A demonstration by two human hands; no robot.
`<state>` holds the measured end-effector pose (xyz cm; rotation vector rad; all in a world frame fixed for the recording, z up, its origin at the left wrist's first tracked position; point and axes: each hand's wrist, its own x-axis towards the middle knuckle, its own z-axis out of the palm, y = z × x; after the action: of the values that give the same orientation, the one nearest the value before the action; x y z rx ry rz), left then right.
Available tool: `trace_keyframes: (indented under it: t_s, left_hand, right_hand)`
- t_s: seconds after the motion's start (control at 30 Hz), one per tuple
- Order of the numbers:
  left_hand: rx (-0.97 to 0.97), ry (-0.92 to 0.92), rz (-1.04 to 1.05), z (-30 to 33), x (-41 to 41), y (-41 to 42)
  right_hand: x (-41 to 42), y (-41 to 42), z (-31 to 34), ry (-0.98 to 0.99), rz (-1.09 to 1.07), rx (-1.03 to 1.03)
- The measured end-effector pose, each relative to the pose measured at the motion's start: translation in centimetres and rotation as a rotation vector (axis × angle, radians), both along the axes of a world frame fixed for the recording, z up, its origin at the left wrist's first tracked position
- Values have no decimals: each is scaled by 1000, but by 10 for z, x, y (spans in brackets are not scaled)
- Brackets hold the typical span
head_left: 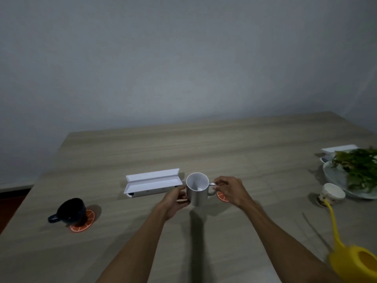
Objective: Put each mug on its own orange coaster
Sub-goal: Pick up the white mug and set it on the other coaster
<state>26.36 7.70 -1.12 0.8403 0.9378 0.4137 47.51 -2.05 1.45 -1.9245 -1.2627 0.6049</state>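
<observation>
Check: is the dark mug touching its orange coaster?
Touching. The head view shows the dark mug standing upright with its base on the orange coaster, covering much of it, with no gap visible between them.

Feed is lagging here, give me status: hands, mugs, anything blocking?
Both hands on white mug: left hand at body, right hand at handle. Dark mug on its coaster. Second coaster under right hand, unobstructed.

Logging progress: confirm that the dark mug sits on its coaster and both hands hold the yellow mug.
Not quite. The head view shows the dark mug on its coaster, but the left hand and right hand hold a white mug, not a yellow one.
</observation>
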Motion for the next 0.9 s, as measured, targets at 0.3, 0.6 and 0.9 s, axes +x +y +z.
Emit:
trace_keyframes:
  t_s: [0.3, 0.6, 0.9]
  left_hand:
    - [-70, 76, -10, -38, 119, 22]
    - [-85, 144, -101, -87, 191, 30]
    - [-62, 253, -137, -95, 211, 40]
  right_hand:
    - [116, 22, -43, -7, 19, -73]
    - [181, 33, -93, 36, -31, -113]
    - [198, 44, -123, 61, -59, -181]
